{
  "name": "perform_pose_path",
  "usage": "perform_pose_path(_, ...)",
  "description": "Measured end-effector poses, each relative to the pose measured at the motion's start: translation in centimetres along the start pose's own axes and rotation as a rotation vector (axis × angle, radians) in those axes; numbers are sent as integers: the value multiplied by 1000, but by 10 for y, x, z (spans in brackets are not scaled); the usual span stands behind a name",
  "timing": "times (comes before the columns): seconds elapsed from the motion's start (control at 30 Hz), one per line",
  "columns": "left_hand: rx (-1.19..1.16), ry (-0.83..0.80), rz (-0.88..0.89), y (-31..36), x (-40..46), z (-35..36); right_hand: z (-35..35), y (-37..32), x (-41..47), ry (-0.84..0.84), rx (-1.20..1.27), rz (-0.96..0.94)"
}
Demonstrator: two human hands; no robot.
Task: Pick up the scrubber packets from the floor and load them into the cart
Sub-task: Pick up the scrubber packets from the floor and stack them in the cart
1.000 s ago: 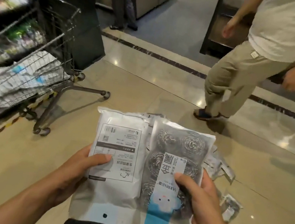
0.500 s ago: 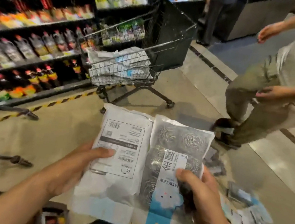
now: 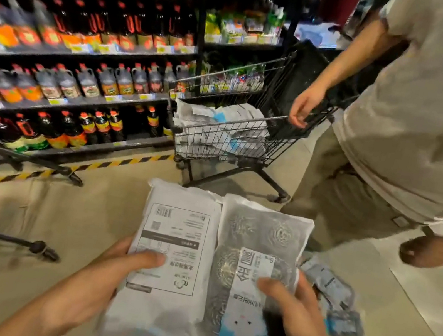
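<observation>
Here, shelves [image 3: 79,62] of bottles stand behind the cart [image 3: 238,129], which already holds packets. A bystander [image 3: 414,127] stands right of the cart. In front of the cart, the left hand [image 3: 109,272] grips a white packet [image 3: 174,248] and the right hand [image 3: 298,312] a scrubber packet [image 3: 258,238], thumbs on top. More packets [image 3: 333,301] lie on the floor [image 3: 29,223].

Left hand [image 3: 109,272] and right hand [image 3: 295,312] grip scrubber packets [image 3: 215,269] side by side; loaded cart [image 3: 229,131] stands far ahead.
</observation>
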State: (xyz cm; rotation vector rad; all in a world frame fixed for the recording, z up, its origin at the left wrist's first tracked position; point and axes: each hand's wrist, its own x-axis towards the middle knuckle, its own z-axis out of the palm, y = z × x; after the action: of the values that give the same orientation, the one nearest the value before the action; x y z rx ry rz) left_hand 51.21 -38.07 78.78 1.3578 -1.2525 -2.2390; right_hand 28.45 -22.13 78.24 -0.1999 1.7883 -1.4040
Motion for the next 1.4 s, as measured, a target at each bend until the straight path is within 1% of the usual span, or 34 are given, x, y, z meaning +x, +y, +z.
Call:
perform_pose_path(0.13,-69,123,32,-8,-7,-8,15,-6,10,-80,-66,18)
perform_pose_path(0.2,-119,157,54,-13,-13,-8,18,-7,11,-105,-80,24)
perform_pose_path(0.3,-153,127,72,-20,-18,-8,17,-9,7,-155,-52,43)
perform_pose_path(0.43,-175,104,67,-28,-23,-1,4,-6,1,-161,-49,50)
perform_pose_path(0.67,-146,91,74,-31,-22,17,-17,8,0,-104,11,75)
perform_pose_path(0.73,-129,57,37,-27,-20,22,-24,8,-2,-92,26,63)
perform_pose_path(0.9,-98,-15,15,-19,-13,24,-31,6,-11,-155,59,35)
perform_pose_path(1.03,-94,-55,19,-16,-4,19,-24,6,-9,-129,108,51)
perform_pose_path(1.23,-88,13,7,-11,20,29,-17,0,6,-65,76,47)
perform_pose_path(1.3,-84,-7,0,-5,31,31,-19,-6,16,-52,52,43)
perform_pose_path(1.4,-75,19,39,7,49,30,-16,-20,36,-50,40,34)
